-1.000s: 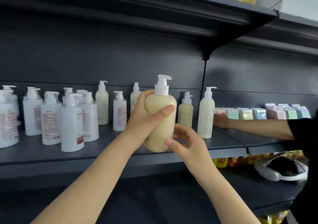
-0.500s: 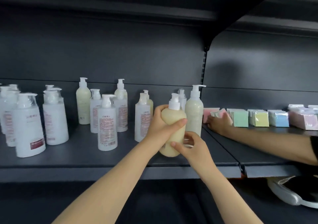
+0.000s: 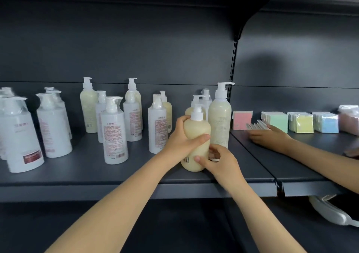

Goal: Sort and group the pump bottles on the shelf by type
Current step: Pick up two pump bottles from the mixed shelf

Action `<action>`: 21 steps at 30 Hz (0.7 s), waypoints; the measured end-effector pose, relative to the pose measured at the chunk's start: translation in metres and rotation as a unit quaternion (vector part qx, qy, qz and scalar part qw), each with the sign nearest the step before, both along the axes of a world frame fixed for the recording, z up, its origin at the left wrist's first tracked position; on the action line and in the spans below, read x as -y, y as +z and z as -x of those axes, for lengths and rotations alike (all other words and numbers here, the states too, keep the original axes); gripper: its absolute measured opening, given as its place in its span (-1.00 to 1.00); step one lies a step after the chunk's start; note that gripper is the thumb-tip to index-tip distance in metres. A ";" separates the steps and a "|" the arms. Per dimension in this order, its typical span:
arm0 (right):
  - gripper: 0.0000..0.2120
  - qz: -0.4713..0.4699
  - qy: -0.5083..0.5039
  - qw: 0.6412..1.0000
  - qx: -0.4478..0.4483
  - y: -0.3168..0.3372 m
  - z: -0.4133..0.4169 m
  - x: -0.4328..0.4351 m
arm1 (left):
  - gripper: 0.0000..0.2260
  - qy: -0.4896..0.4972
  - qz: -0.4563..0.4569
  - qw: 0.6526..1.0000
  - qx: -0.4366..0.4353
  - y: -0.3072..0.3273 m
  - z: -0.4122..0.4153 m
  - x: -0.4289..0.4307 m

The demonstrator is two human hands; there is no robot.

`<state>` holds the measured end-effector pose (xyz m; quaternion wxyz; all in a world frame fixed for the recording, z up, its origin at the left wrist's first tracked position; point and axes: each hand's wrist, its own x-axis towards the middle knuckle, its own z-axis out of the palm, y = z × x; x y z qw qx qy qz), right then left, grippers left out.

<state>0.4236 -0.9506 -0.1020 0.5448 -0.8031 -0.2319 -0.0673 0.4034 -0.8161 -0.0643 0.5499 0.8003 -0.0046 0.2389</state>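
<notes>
A round cream pump bottle (image 3: 196,134) stands on the dark shelf (image 3: 136,177) near its right end. My left hand (image 3: 181,138) is wrapped around its body. My right hand (image 3: 219,160) touches its lower right side with the fingertips. Just behind stand another cream round bottle (image 3: 189,110) and a tall cream bottle (image 3: 220,120). Further left are slim white bottles with red print (image 3: 114,134), (image 3: 157,130), tall cream bottles (image 3: 88,111), and wide white bottles (image 3: 21,140), (image 3: 53,128).
Another person's hand and forearm (image 3: 270,137) rest on the adjoining shelf to the right, beside a row of pastel packs (image 3: 303,122). A shelf upright (image 3: 233,62) divides the two bays. A white headset-like object (image 3: 330,212) lies on the lower shelf at right.
The cream bottle has come down from mid-air to the shelf surface near the tall cream bottle. My view has shifted lower and closer to the shelf.
</notes>
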 end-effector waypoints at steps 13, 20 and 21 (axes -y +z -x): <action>-0.55 0.380 -0.031 0.923 0.058 0.054 0.032 0.007 | -0.65 0.063 -0.456 0.884 -0.077 0.048 0.055 -0.049; -0.48 0.523 -0.051 0.844 0.110 0.101 0.084 -0.018 | -0.72 0.106 -0.610 0.783 -0.063 0.090 0.121 -0.105; -0.48 0.532 -0.054 0.837 0.114 0.107 0.090 -0.024 | -0.72 0.114 -0.612 0.780 -0.063 0.096 0.131 -0.115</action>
